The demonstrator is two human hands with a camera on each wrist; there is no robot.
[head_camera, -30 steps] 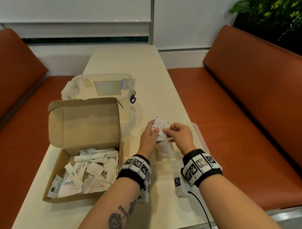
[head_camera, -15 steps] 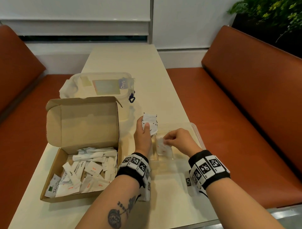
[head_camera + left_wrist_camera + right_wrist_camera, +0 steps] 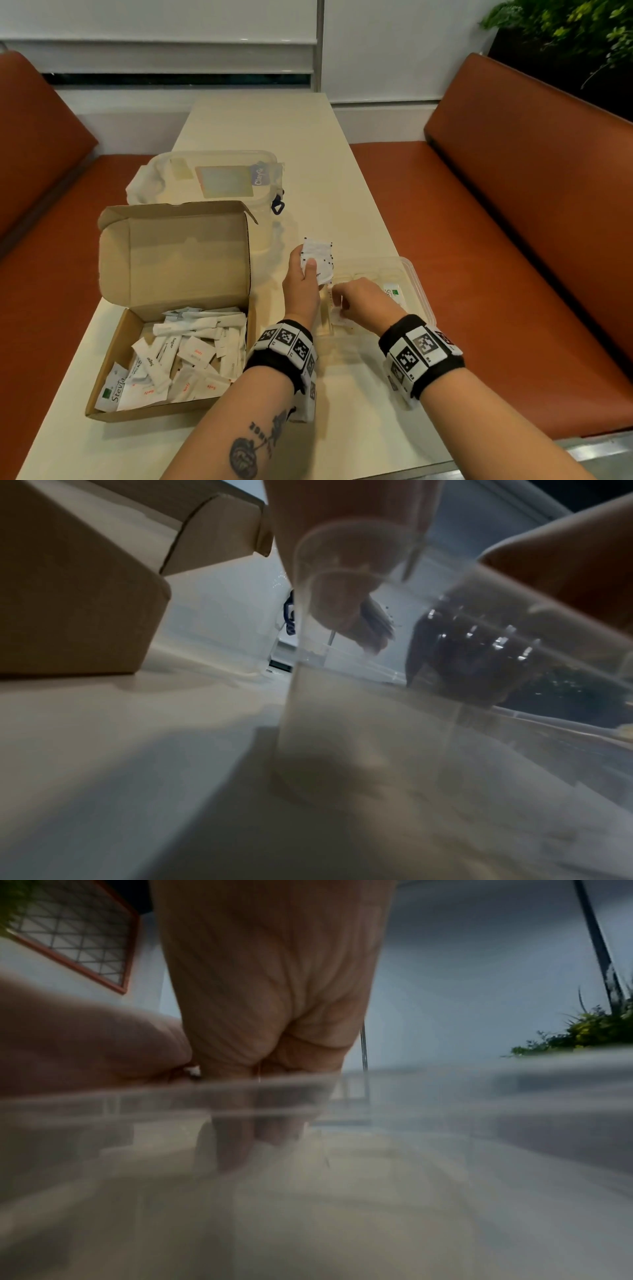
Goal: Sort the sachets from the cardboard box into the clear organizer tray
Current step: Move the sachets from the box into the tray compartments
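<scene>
Item: cream table [image 3: 342, 404], carrying all that follows, nearest first. Cardboard box [image 3: 137, 308], lid open, near-left; holds a loose heap of white sachets [image 3: 185, 356], flat packets and sticks, some marked Sugar, Salt, Stevia. Right hand [image 3: 363, 301], fingers curled down into a near-left compartment of the clear organizer tray [image 3: 419, 287], pinching a white sachet [image 3: 339, 317] at its edge; the wrist view shows the fingertips [image 3: 260, 1131] below the tray rim. Left hand [image 3: 303, 284], just beside the tray's left end, thumb clamped on a small fan of white sachets [image 3: 317, 260] held upright above the table. One Stevia sachet [image 3: 394, 294] already lies in a right-hand compartment. Lidded plastic container [image 3: 219, 174], behind the box. Handling, by judgement: sachets are light, thin, limp paper, slippery against one another, prone to fan out or slip; best pinched flat across the short edge, one at a time, without squeezing the filled middle.
</scene>
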